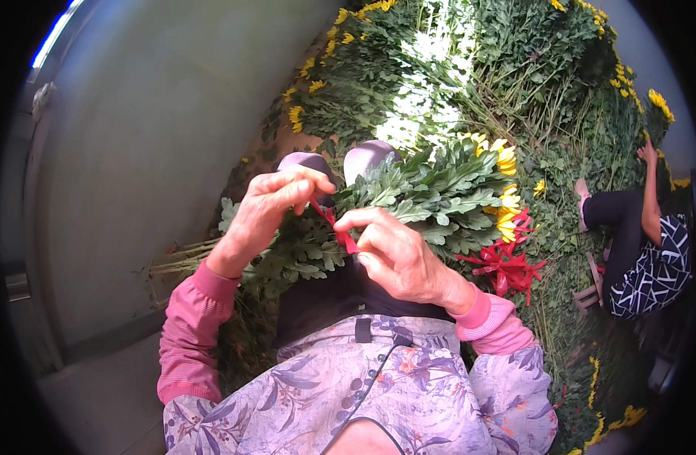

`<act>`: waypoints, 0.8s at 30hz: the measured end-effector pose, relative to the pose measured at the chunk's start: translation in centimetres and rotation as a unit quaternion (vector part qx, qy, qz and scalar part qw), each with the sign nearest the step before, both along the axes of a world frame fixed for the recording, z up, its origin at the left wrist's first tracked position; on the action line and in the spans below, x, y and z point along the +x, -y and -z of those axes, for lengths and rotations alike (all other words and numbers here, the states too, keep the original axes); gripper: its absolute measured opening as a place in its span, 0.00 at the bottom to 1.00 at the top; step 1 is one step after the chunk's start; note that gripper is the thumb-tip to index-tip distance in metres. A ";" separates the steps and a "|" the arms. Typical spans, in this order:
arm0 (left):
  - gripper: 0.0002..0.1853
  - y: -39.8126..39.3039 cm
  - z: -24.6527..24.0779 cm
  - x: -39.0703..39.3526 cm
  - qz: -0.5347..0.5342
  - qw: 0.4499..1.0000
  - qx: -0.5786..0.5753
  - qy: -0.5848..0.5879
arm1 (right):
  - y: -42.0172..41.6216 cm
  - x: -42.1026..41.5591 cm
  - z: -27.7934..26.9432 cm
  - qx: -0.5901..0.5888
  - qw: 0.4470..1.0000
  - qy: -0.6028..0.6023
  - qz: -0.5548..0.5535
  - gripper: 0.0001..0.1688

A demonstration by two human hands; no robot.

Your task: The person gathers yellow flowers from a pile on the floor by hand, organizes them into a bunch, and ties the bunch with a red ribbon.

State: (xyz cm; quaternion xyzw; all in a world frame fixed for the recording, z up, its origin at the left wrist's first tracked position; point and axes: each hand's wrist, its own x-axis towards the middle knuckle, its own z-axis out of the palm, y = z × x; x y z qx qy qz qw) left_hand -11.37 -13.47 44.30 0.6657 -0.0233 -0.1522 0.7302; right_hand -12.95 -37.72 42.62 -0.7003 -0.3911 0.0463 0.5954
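Observation:
A bunch of leafy yellow chrysanthemums [433, 199] lies across my lap, its blooms to the right and bare stem ends to the left. Around the middle of the bunch runs a red plastic tie strip [330, 215]. My left hand [282, 196] pinches one end of the strip, above the leaves. The other end is between the thumb and fingers of my right hand [390, 253], just right of the middle. Part of the strip is hidden by my fingers and the foliage.
Loose red tie strips [504, 267] lie to the right of my lap. Cut chrysanthemums [530, 96] are heaped ahead and to the right. A grey wall [154, 142] rises on my left. At the far right a person [646, 267] sits on a low wooden stool [588, 293], one hand among flowers.

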 end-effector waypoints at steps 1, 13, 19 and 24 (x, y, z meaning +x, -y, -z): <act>0.19 1.5 -0.2 0.0 -0.040 0.992 -0.103 -0.056 | -0.5 0.0 0.2 0.032 0.996 -0.077 -0.043 0.04; 0.09 1.9 3.8 -2.1 0.071 0.996 0.037 0.039 | 1.2 -0.9 1.1 -0.052 0.973 -0.221 0.034 0.06; 0.12 2.4 4.0 -2.2 0.112 0.904 0.237 0.337 | -1.9 0.9 -1.2 0.005 0.994 0.044 0.099 0.10; 0.09 1.3 4.0 -2.3 0.138 0.926 0.207 0.285 | -2.5 -0.2 3.1 -0.088 0.983 0.039 0.158 0.22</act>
